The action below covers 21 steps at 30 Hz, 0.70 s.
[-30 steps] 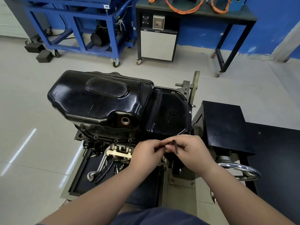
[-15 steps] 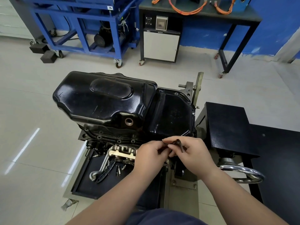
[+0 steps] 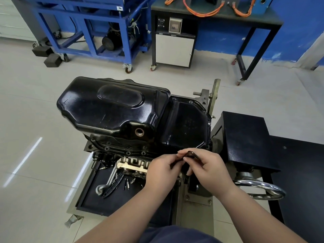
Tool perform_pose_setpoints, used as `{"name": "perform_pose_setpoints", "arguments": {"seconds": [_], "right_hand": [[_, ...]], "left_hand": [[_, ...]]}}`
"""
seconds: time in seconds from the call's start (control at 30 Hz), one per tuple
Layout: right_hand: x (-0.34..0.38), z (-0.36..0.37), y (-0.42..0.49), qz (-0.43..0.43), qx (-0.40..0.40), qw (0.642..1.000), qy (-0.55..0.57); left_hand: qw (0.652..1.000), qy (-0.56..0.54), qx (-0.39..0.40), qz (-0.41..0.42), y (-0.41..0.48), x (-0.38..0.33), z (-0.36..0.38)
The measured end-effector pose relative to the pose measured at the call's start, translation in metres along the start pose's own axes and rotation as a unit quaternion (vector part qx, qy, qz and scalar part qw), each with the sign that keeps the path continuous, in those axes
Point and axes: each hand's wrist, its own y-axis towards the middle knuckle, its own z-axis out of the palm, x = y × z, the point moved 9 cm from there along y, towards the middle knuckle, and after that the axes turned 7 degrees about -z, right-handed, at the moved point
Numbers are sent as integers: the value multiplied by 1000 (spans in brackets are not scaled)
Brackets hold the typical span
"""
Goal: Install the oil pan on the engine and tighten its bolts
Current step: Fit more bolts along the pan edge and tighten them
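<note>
Grip: left hand [image 3: 163,170], right hand [image 3: 208,169] pinch bolt [image 3: 190,153] | beside oil pan [image 3: 114,109] rim

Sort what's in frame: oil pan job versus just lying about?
Job: oil pan; engine under it; small dark part, maybe a bolt, pinched by left hand and right hand; probably the loose small parts in the tray.
Lying about: blue cart; white cabinet; orange cables; black blocks.

Blue wheeled frame [image 3: 91,32] beside a white cabinet [image 3: 174,50] — orange cables [image 3: 201,12] above.
</note>
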Motion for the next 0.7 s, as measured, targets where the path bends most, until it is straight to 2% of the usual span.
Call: {"name": "perform_pose_setpoints", "arguments": {"seconds": [0.23, 0.47, 0.7], "right_hand": [[-1, -4, 3, -13, -44, 997, -59], [2, 5, 4, -9, 25, 1000, 4], [0, -2, 5, -9, -24, 1000, 0]], "left_hand": [[1000, -6, 6, -14, -3, 4, 4], [1000, 20, 4, -11, 1, 1, 4], [1000, -23, -7, 0, -5, -1, 4]]}}
